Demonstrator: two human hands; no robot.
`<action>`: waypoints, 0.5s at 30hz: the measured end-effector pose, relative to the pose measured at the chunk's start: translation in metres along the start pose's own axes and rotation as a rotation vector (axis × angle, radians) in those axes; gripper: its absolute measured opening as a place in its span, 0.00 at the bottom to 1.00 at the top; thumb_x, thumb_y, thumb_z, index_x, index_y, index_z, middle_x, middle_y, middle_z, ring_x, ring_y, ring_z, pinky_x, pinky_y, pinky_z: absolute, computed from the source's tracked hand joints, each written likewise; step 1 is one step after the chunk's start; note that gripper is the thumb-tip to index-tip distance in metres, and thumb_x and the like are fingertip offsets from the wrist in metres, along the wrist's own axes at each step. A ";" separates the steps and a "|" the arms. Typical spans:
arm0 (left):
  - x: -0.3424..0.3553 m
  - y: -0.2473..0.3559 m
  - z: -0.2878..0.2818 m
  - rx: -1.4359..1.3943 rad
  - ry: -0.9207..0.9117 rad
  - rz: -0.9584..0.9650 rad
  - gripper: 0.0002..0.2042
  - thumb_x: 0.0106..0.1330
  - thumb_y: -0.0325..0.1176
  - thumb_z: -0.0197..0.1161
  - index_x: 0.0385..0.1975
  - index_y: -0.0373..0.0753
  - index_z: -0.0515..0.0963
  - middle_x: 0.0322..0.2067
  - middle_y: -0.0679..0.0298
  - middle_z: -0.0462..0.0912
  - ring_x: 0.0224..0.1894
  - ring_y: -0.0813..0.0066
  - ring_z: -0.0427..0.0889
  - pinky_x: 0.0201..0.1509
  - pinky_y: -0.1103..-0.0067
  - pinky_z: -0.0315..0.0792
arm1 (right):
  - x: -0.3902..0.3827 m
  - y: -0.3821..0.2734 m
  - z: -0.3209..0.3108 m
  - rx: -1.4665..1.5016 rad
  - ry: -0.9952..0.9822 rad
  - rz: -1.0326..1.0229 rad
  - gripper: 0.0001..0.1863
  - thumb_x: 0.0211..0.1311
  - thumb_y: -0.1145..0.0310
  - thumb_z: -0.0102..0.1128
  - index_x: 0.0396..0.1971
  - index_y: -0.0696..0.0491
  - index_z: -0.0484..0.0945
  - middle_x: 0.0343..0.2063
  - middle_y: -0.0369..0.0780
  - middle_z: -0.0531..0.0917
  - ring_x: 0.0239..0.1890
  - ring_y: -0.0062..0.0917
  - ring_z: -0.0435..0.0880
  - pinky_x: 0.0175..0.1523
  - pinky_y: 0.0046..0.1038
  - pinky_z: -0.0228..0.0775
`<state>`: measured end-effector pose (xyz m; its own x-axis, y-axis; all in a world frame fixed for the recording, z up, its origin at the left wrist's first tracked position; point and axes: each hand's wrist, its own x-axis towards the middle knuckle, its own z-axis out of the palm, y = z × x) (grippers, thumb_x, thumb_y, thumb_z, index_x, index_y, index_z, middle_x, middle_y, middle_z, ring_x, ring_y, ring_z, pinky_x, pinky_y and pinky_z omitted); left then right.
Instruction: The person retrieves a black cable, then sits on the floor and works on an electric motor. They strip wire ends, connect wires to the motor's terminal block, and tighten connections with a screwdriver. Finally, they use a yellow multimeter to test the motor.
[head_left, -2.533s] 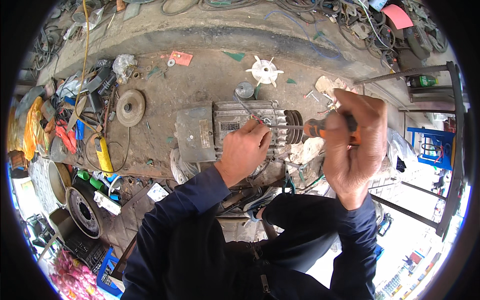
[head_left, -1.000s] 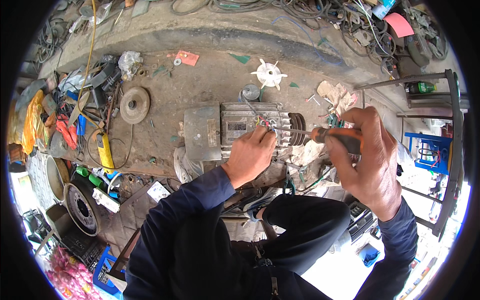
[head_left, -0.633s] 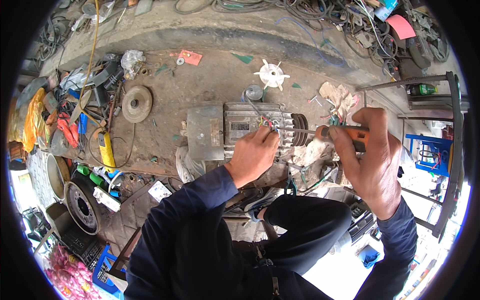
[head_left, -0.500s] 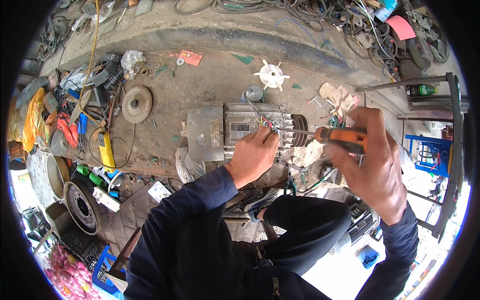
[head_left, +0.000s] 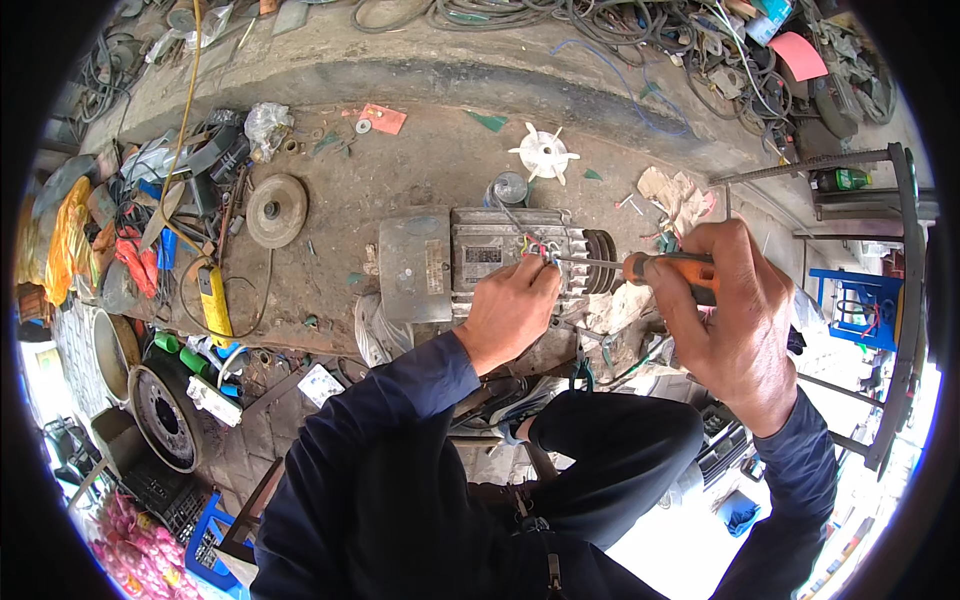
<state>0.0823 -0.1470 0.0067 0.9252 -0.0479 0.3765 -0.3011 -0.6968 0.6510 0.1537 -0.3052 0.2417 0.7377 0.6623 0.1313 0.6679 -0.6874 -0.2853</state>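
An electric motor (head_left: 480, 255) with a finned grey housing lies on its side on the ground in front of me. Coloured wires (head_left: 535, 243) come out near its right end. My left hand (head_left: 512, 308) is closed in a pinch at those wires; its fingertips hide what exactly they hold. In my right hand (head_left: 735, 320) is a screwdriver (head_left: 688, 272) with an orange and black handle, held level. Its shaft points left across the motor's pulley (head_left: 601, 262), the tip close to my left fingertips.
A white fan wheel (head_left: 544, 153) and a small metal cup (head_left: 509, 187) lie beyond the motor. Left of it are a grey disc (head_left: 275, 211) and a yellow switch box (head_left: 213, 303) on a cable. A metal frame (head_left: 905, 300) stands at the right; pliers (head_left: 581, 372) rest near my knee.
My right hand has shifted slightly left and its fingers have closed round the screwdriver handle, the thumb now along it. My left hand has stayed at the wires.
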 end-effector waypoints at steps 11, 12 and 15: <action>0.000 0.000 0.001 0.005 -0.012 0.003 0.06 0.65 0.28 0.68 0.38 0.38 0.80 0.32 0.62 0.78 0.26 0.63 0.84 0.28 0.70 0.78 | 0.003 -0.003 0.000 0.007 0.024 0.097 0.19 0.56 0.73 0.75 0.40 0.56 0.72 0.21 0.39 0.81 0.26 0.42 0.87 0.31 0.36 0.76; -0.001 0.000 0.000 0.011 -0.017 0.002 0.06 0.65 0.28 0.68 0.38 0.38 0.80 0.32 0.62 0.78 0.26 0.62 0.84 0.28 0.70 0.78 | 0.003 -0.003 -0.001 0.012 -0.018 0.139 0.19 0.56 0.74 0.75 0.41 0.56 0.72 0.22 0.40 0.80 0.27 0.42 0.87 0.31 0.36 0.76; 0.000 0.000 0.001 0.008 -0.015 0.006 0.06 0.65 0.28 0.68 0.38 0.37 0.79 0.31 0.62 0.77 0.26 0.63 0.84 0.28 0.70 0.78 | 0.002 -0.001 -0.003 0.098 -0.020 0.195 0.18 0.56 0.74 0.75 0.41 0.56 0.73 0.22 0.41 0.80 0.26 0.41 0.86 0.30 0.35 0.76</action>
<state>0.0824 -0.1473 0.0060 0.9268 -0.0628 0.3703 -0.3048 -0.7019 0.6438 0.1544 -0.3039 0.2452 0.8491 0.5262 0.0463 0.4995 -0.7712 -0.3946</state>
